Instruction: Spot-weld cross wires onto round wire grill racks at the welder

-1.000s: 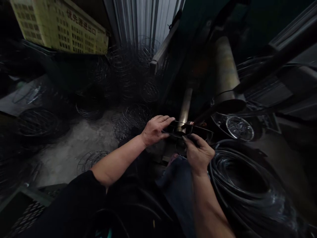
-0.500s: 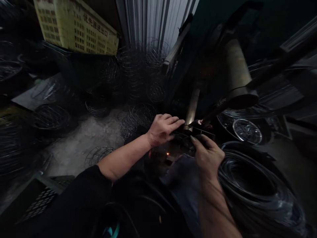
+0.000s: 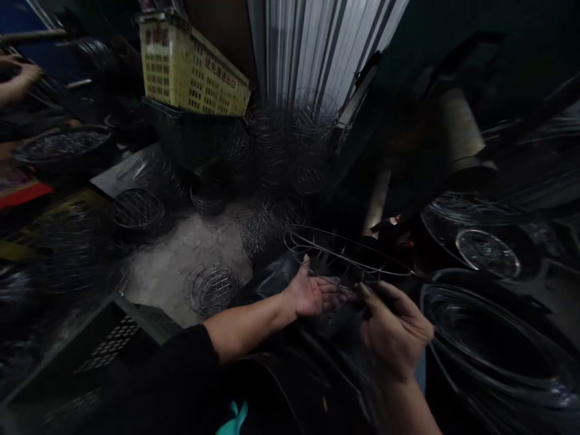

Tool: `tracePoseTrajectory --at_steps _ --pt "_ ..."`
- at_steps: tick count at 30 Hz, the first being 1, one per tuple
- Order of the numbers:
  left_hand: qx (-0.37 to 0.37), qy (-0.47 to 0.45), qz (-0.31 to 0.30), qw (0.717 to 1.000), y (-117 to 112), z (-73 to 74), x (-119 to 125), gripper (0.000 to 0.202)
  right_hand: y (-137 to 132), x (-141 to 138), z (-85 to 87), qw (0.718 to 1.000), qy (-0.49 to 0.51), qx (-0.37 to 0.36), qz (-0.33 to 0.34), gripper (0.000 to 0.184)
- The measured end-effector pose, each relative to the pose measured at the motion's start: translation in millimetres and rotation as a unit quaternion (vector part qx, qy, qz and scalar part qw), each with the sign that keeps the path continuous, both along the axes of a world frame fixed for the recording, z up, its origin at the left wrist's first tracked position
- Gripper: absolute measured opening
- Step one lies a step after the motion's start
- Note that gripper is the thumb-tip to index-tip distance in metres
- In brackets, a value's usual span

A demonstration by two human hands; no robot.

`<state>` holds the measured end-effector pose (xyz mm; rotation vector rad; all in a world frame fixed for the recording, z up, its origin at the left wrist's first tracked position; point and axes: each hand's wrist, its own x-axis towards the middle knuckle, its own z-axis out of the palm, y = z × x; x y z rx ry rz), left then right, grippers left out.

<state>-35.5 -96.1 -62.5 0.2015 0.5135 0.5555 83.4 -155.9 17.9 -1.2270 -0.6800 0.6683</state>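
Observation:
A dark wire basket frame [image 3: 344, 254] with an oval rim floats in front of me, tilted. My right hand [image 3: 395, 326] grips its near edge with curled fingers. My left hand [image 3: 312, 294] is turned palm up under the frame, fingers spread and touching its wires. Just behind the frame stand a metal post [image 3: 377, 202] and a reddish welding tip [image 3: 397, 220].
Stacked wire baskets [image 3: 290, 151] fill the back centre, with loose ones [image 3: 212, 287] on the concrete floor. A yellow crate [image 3: 190, 66] sits at the upper left. Coils of black wire [image 3: 493, 344] lie at the right. Another person's hand [image 3: 18, 81] shows at the far left.
The wire frame came off the welding post toward me. My left hand turned from palm down on the frame to palm up beneath it. The camera swung left and downward.

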Motion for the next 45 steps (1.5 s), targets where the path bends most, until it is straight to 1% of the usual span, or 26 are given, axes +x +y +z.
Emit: tracePoseTrajectory --at_steps 1,3,6,11,14,17,19,20,22,23,25,26,27,28,30,31,33,35,36,37,38,39,40,42,43,45 --pt "-0.026 -0.053 0.022 0.998 7 2.6 1 0.090 -6 -1 -3.2 1.000 0.010 0.005 0.008 0.027" --pt "-0.023 -0.135 0.055 0.989 16 12.4 -4 0.090 -14 0 -11.1 0.998 0.051 -0.010 0.017 0.029" --pt "0.016 -0.181 0.070 0.981 17 28.5 -17 0.086 -16 6 -27.2 0.988 0.137 -0.066 0.002 0.035" --pt "0.078 -0.133 0.080 0.985 13 41.7 -31 0.067 -1 13 -49.1 0.966 0.239 -0.099 -0.006 0.045" --pt "0.095 -0.114 0.090 0.985 14 49.5 -37 0.065 3 9 -56.5 0.952 0.279 -0.125 -0.002 0.046" --pt "0.099 -0.053 0.119 0.987 21 60.0 -41 0.057 -2 5 -64.6 0.938 0.294 -0.179 0.038 0.048" --pt "0.097 0.031 0.144 0.984 26 64.8 -41 0.047 -9 7 -66.3 0.938 0.255 -0.222 0.075 0.052" --pt "0.096 0.076 0.151 0.981 29 65.6 -41 0.044 -12 10 -64.4 0.948 0.211 -0.228 0.070 0.054" --pt "0.103 0.157 0.149 0.971 29 64.0 -40 0.044 -15 21 -54.6 0.974 0.088 -0.207 0.040 0.063" --pt "0.108 0.191 0.143 0.965 28 62.1 -40 0.045 -15 28 -47.8 0.980 0.021 -0.196 0.041 0.069" --pt "0.120 0.246 0.124 0.954 20 57.9 -43 0.046 -10 40 -35.6 0.973 -0.066 -0.195 0.107 0.076" --pt "0.128 0.263 0.109 0.950 15 56.5 -46 0.045 -6 44 -32.5 0.966 -0.077 -0.199 0.149 0.075" --pt "0.136 0.275 0.090 0.947 10 55.8 -49 0.043 -1 47 -32.2 0.962 -0.074 -0.204 0.169 0.071" --pt "0.146 0.283 0.074 0.945 4 55.9 -52 0.040 3 49 -34.9 0.962 -0.067 -0.212 0.158 0.068" --pt "0.158 0.291 0.058 0.942 -6 58.9 -59 0.039 11 51 -46.3 0.965 -0.056 -0.238 0.090 0.065" --pt "0.156 0.288 0.056 0.943 -10 61.4 -62 0.040 13 52 -52.6 0.963 -0.046 -0.255 0.076 0.063" --pt "0.155 0.272 0.058 0.948 -15 67.7 -66 0.043 15 50 -59.4 0.958 -0.005 -0.265 0.109 0.060" --pt "0.180 0.264 0.067 0.945 -14 73.9 -65 0.043 11 46 -52.3 0.959 0.011 -0.225 0.171 0.055" --pt "0.202 0.263 0.072 0.941 -12 76.3 -63 0.042 8 43 -42.9 0.963 -0.027 -0.190 0.188 0.051" --pt "0.223 0.258 0.083 0.936 -8 78.2 -60 0.044 5 40 -30.5 0.966 -0.098 -0.143 0.192 0.044" --pt "0.237 0.248 0.094 0.935 -3 79.6 -56 0.049 1 36 -16.1 0.958 -0.194 -0.084 0.195 0.036" --pt "0.244 0.227 0.107 0.937 2 80.5 -51 0.059 -1 33 -1.0 0.932 -0.299 -0.017 0.206 0.029" --pt "0.246 0.193 0.119 0.943 8 81.3 -46 0.071 -3 29 13.5 0.895 -0.392 0.051 0.206 0.026" --pt "0.248 0.103 0.140 0.953 20 82.8 -34 0.094 -3 24 37.0 0.816 -0.523 0.155 0.190 0.033" --pt "0.254 0.060 0.144 0.955 26 83.6 -28 0.100 -1 23 45.1 0.784 -0.565 0.185 0.177 0.036" --pt "0.271 -0.003 0.144 0.952 36 85.3 -18 0.102 3 22 53.9 0.739 -0.622 0.206 0.156 0.036"
